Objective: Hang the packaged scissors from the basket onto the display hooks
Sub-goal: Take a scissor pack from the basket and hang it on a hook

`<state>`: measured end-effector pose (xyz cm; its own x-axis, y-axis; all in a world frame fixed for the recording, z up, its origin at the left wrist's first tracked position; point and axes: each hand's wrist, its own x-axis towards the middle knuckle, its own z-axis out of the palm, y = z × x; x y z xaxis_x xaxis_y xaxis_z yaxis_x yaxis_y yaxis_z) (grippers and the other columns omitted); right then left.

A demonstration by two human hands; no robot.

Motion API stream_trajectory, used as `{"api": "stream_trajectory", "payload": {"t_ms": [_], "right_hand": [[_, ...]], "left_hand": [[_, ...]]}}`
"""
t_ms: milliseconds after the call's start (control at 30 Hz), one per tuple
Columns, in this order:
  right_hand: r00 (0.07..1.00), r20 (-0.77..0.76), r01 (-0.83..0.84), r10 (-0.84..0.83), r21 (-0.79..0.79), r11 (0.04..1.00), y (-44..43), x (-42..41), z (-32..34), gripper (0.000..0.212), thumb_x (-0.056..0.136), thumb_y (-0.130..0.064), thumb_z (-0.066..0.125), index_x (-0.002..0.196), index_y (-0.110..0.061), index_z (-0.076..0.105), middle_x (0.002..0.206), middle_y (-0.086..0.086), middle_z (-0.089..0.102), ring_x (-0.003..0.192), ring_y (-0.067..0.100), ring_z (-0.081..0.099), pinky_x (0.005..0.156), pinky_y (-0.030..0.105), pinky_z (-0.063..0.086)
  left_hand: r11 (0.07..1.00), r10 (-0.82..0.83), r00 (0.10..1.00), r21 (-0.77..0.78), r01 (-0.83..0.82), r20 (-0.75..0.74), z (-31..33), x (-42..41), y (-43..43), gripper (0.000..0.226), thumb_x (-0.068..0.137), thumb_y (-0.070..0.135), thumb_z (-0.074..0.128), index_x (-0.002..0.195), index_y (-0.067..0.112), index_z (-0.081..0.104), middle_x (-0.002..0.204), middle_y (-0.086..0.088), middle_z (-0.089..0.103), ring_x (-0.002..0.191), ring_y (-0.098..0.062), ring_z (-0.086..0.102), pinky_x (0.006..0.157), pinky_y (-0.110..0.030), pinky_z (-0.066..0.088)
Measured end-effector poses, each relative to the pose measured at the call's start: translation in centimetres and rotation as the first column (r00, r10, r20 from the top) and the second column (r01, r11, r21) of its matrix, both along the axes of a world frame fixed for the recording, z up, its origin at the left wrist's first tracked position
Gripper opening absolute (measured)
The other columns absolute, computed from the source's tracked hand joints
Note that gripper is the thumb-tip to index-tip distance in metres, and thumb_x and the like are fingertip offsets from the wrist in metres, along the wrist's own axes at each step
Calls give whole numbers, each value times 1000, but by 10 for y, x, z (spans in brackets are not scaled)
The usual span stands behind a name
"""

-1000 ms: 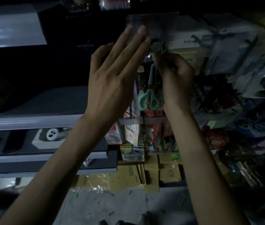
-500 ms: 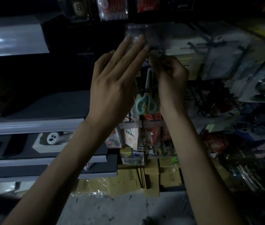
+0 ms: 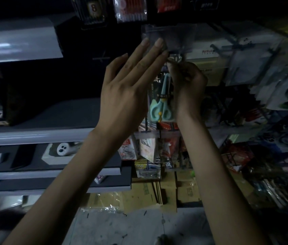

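Dim shop shelving is filling the view: grey shelves (image 3: 33,137) are running along the left with a white item (image 3: 62,149) lying on a lower one, while a rack crowded with hanging packets (image 3: 242,68) is taking up the right. A red-striped packet (image 3: 131,11) is hanging at the top edge, brown cardboard packs (image 3: 168,191) are standing low down, and the floor (image 3: 122,227) is showing below them.

Both arms are reaching up to the rack. The left hand (image 3: 127,91) is held flat with its fingers straight and slightly spread, gripping nothing; its fingertips (image 3: 158,42) are lying against a clear plastic panel (image 3: 175,36) at the front of the rack.

Just beside it, the right hand (image 3: 189,85) is curled, with thumb and fingers pinching the top edge of the packaged scissors (image 3: 160,103). The pack is hanging upright between the two wrists, its mint-green handles pointing down and its top hidden behind the right hand's fingers. Something shiny is glinting right above that pinch, but the light is too poor to tell whether the pack's top is already over a hook.
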<state>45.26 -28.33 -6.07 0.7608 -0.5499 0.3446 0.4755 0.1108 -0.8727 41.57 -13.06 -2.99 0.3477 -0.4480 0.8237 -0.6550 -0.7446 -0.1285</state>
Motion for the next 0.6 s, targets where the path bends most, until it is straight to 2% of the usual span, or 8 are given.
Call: {"api": "stream_trajectory", "payload": {"t_ms": [67, 200, 300, 367, 400, 467, 533, 600], "right_hand": [[1000, -7, -3, 3, 30, 1000, -2, 2, -3, 14, 91, -13, 77, 96, 0, 76, 96, 11, 78, 96, 22, 74, 82, 27, 57], [999, -32, -22, 23, 30, 999, -6, 1, -8, 19, 91, -16, 79, 95, 3, 76, 94, 12, 79, 97, 25, 75, 88, 36, 59], [996, -76, -52, 54, 36, 998, -11, -7, -15, 16, 91, -19, 79, 97, -3, 76, 95, 6, 79, 92, 14, 75, 80, 26, 57], [993, -108, -44, 45, 12, 999, -15, -11, -22, 17, 92, -21, 79, 97, -6, 76, 91, 1, 79, 88, 8, 73, 75, 22, 54], [992, -121, -34, 33, 0, 999, -17, -13, -25, 16, 91, -23, 79, 97, -8, 76, 90, -2, 78, 87, 6, 72, 76, 22, 54], [991, -132, -15, 13, -10, 1000, -19, -16, -29, 16, 91, -23, 80, 100, -10, 75, 92, -5, 77, 89, 4, 72, 77, 21, 54], [992, -129, -11, 9, -15, 1000, -20, -19, -32, 20, 91, -19, 79, 104, -5, 73, 94, -2, 77, 91, 4, 72, 78, 18, 53], [991, -132, -19, 13, -42, 999, -21, -22, -35, 22, 90, -16, 80, 104, -2, 70, 94, 1, 76, 89, 5, 72, 76, 18, 53]], "left_hand": [[1000, -2, 1000, 10, 2, 14, 1, -1, 1, 49, 108, 1, 47, 156, 13, 50, 164, -5, 45, 156, -23, 37, 120, -45, 36], [998, -59, 997, 1, 59, 49, -7, -3, 4, 42, 109, 3, 48, 150, 8, 56, 159, -11, 50, 152, -30, 42, 119, -47, 39], [995, -87, 992, -31, 90, 86, -24, -1, 9, 38, 106, 0, 56, 142, 5, 63, 154, -15, 55, 147, -30, 49, 115, -45, 43], [992, -78, 995, -96, 84, 70, -43, 3, 12, 38, 99, -5, 64, 135, 4, 69, 145, -15, 63, 137, -29, 60, 105, -43, 50], [982, -75, 997, -170, 77, 18, -53, 3, 13, 36, 98, -5, 65, 131, 5, 71, 137, -14, 69, 126, -27, 66, 97, -43, 54], [901, -171, 959, -430, 58, -228, -68, 1, 12, 31, 100, -1, 67, 129, 7, 72, 121, -8, 75, 107, -22, 72, 86, -45, 60], [730, -391, 791, -682, -44, -470, -73, 0, 5, 31, 101, 9, 71, 132, 10, 68, 116, -1, 76, 105, -14, 73, 88, -39, 63], [614, -520, 663, -776, -148, -538, -74, 7, -1, 34, 99, 15, 74, 132, 12, 68, 112, 1, 77, 105, -12, 74, 88, -31, 62]]}}
